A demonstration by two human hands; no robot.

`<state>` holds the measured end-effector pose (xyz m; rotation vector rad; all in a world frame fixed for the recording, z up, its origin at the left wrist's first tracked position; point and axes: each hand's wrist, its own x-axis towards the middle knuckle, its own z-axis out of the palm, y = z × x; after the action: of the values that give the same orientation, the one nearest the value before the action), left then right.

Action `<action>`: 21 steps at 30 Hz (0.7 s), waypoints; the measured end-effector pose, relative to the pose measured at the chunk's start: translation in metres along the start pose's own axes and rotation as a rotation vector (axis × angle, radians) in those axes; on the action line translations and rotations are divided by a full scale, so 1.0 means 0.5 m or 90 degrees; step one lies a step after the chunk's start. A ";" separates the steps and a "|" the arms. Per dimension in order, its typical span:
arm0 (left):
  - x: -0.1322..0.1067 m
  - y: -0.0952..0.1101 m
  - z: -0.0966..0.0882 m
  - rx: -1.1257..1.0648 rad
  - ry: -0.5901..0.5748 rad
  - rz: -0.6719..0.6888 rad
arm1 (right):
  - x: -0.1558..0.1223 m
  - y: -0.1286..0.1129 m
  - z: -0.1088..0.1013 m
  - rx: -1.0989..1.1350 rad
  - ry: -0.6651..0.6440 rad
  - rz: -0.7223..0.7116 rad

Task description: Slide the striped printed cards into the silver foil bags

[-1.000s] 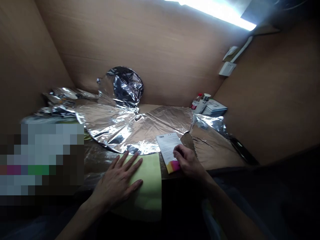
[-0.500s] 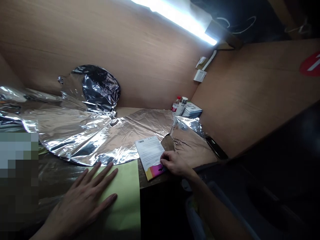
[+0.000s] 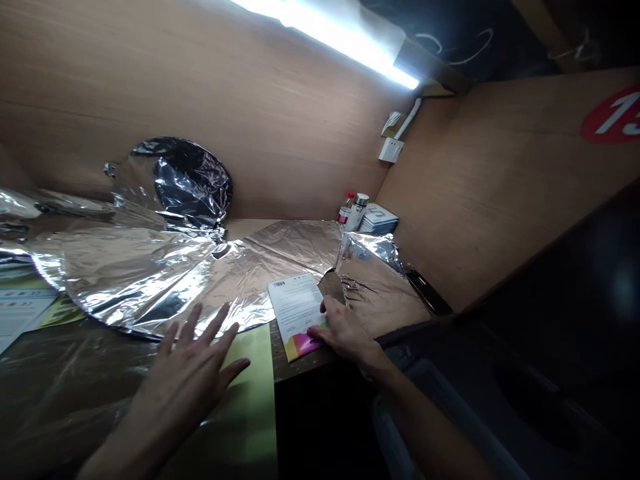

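Observation:
My left hand is open, its fingers spread, above a yellow-green sheet of paper. Its fingertips overlap the front edge of a large silvery foil sheet. To the right lies a white printed packet with a barcode at the top and a yellow, pink and purple end. My right hand rests at the packet's lower right side. The thumb lies over the coloured end and the index finger is at the right edge, with a gap between them. The other right fingers are mostly hidden.
A red-capped bottle, a steel-lidded flask and a stack of booklets stand in the back corner. Rounded dark foil leans on the wooden wall. Printed paper lies left; a dark phone-like object lies right.
My left hand has lifted from the yellow-green sheet and shifted slightly right. My right hand has opened from a pinch near the packet's right edge, its thumb moving onto the coloured end.

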<state>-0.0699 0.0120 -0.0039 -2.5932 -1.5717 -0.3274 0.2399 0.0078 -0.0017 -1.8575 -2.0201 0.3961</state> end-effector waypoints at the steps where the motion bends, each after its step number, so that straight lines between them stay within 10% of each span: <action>1: 0.008 0.033 0.006 -0.013 0.047 0.024 | 0.000 0.003 -0.004 -0.015 0.010 0.016; 5: 0.031 0.166 0.051 -0.119 0.047 0.168 | 0.000 0.019 -0.009 -0.032 0.040 0.098; 9: 0.047 0.231 0.072 -0.105 0.036 0.107 | -0.001 0.026 -0.005 0.150 0.048 0.063; 16: 0.047 0.175 0.000 -0.283 0.280 0.064 | -0.036 0.022 -0.049 0.562 0.155 -0.014; 18: 0.040 0.144 -0.019 -0.402 0.285 0.042 | -0.058 0.033 -0.076 0.537 0.195 -0.044; 21: 0.031 0.107 -0.018 -0.452 0.208 0.008 | -0.072 0.069 -0.113 0.581 0.034 -0.131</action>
<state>-0.0167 -0.0010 0.0101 -2.7798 -1.5054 -1.4570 0.2983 -0.0269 0.0306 -1.0698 -1.5529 0.9859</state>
